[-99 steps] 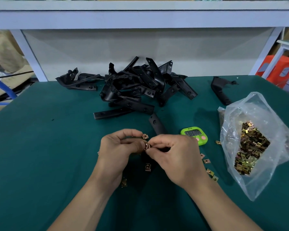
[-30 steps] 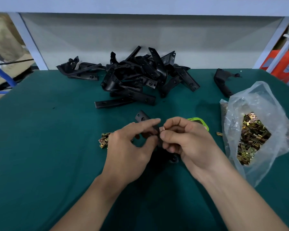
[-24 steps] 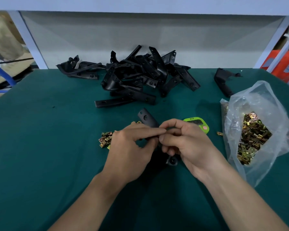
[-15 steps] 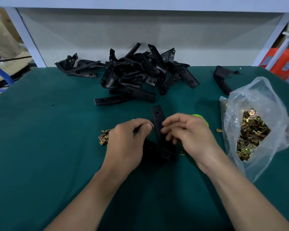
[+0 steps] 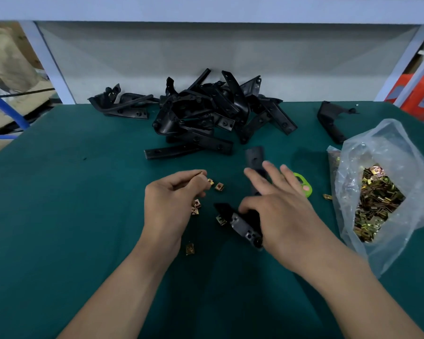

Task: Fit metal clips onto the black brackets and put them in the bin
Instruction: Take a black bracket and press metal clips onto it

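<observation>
now | l hand point(image 5: 171, 201) fingers pinch clip point(image 5: 201, 172) | r hand point(image 5: 279, 211) fingers spread apart over blk bracket point(image 5: 244, 226)

I count one clip point(image 5: 201, 172) pinched in my left fingers point(image 5: 189, 174), six loose clips point(image 5: 219, 186) near them, a seventh right of my right fingers point(image 5: 272, 176), one bracket point(image 5: 244, 226) beneath those, one timer point(image 5: 304, 185), one bag point(image 5: 389, 143), one tangled bracket pile point(image 5: 206, 113).
</observation>
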`<action>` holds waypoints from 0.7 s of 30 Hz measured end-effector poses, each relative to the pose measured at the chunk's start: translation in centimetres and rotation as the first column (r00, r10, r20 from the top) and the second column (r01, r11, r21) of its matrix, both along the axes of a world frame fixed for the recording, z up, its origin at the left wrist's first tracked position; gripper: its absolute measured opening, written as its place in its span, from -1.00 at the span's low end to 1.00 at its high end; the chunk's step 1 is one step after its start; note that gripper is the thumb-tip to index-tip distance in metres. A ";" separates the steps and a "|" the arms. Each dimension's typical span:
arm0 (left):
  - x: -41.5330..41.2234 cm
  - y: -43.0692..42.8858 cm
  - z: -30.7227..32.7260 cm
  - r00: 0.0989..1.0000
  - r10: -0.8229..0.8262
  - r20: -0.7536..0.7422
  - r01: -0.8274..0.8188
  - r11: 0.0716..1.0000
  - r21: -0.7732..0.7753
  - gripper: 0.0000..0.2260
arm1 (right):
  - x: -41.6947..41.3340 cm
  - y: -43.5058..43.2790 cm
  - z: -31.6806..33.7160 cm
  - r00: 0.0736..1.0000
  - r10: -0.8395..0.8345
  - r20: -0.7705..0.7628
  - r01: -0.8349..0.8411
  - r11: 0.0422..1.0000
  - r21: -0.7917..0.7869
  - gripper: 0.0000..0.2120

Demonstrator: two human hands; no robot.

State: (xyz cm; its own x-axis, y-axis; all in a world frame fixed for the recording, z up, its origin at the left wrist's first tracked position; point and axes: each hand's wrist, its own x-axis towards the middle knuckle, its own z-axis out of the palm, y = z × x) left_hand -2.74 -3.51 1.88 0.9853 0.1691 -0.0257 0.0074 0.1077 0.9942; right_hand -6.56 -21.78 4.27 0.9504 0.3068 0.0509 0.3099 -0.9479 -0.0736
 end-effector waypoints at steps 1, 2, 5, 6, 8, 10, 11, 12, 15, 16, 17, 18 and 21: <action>0.0 0.0 0.0 1.000 -0.004 -0.003 0.004 1.000 -0.001 -0.88 | -0.3 0.1 0.0 0.998 -0.030 0.048 0.031 0.999 -0.031 -0.71; -0.1 -0.1 0.0 1.000 -0.007 -0.004 0.007 1.000 0.003 -0.88 | -0.6 0.2 -0.1 0.994 -0.061 0.091 0.066 0.997 -0.049 -0.84; -0.3 -0.3 0.1 0.999 -0.039 -0.009 0.039 0.999 0.012 -0.82 | -1.1 0.7 -0.7 0.976 -0.129 0.175 0.134 0.991 -0.013 -0.87; -0.3 -0.4 0.1 0.998 -0.061 -0.017 0.061 0.998 0.005 -0.80 | -1.1 0.9 -0.8 0.971 -0.130 0.200 0.132 0.991 0.005 -0.86; -0.4 -0.7 0.2 0.993 -0.111 -0.031 0.110 0.994 -0.023 -0.77 | -0.6 1.4 -0.9 0.960 -0.156 0.231 0.145 0.987 0.068 -0.83; -0.5 -0.8 0.2 0.988 -0.147 -0.037 0.145 0.988 -0.052 -0.75 | -0.2 1.6 -0.6 0.938 -0.216 0.271 0.176 0.971 0.164 -0.73; -0.5 -0.8 0.2 0.987 -0.157 -0.037 0.155 0.986 -0.061 -0.74 | -0.1 1.6 -0.5 0.923 -0.248 0.295 0.186 0.957 0.222 -0.70; -0.5 -0.8 0.1 0.986 -0.166 -0.037 0.163 0.984 -0.070 -0.75 | -0.1 1.6 -0.5 0.909 -0.277 0.311 0.193 0.942 0.275 -0.69; -0.5 -0.7 -0.1 0.982 -0.186 -0.039 0.181 0.978 -0.105 -0.75 | -0.4 1.5 -0.7 0.883 -0.350 0.314 0.237 0.908 0.346 -0.69; -0.5 -0.8 -0.1 0.980 -0.194 -0.045 0.188 0.975 -0.116 -0.75 | -0.4 1.5 -0.8 0.876 -0.371 0.307 0.256 0.899 0.357 -0.69; -0.5 -0.7 -0.2 0.977 -0.206 -0.051 0.198 0.972 -0.129 -0.74 | -0.4 1.4 -1.0 0.872 -0.388 0.297 0.270 0.889 0.369 -0.69; -0.4 -0.7 -0.2 0.973 -0.226 -0.057 0.216 0.966 -0.145 -0.73 | -0.3 1.3 -1.2 0.872 -0.399 0.285 0.279 0.882 0.381 -0.69; -0.5 -0.8 -0.1 0.947 -0.315 -0.060 0.295 0.930 -0.219 -0.72 | 0.0 1.3 -1.6 0.885 -0.378 0.272 0.240 0.871 0.428 -0.71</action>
State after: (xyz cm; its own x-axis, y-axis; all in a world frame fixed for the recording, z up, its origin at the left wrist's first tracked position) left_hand -3.23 -4.26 1.79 0.9800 -0.1574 -0.1214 0.1629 0.2859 0.9443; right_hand -6.55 -20.49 2.71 0.8943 -0.1078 0.4342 0.0760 -0.9198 -0.3850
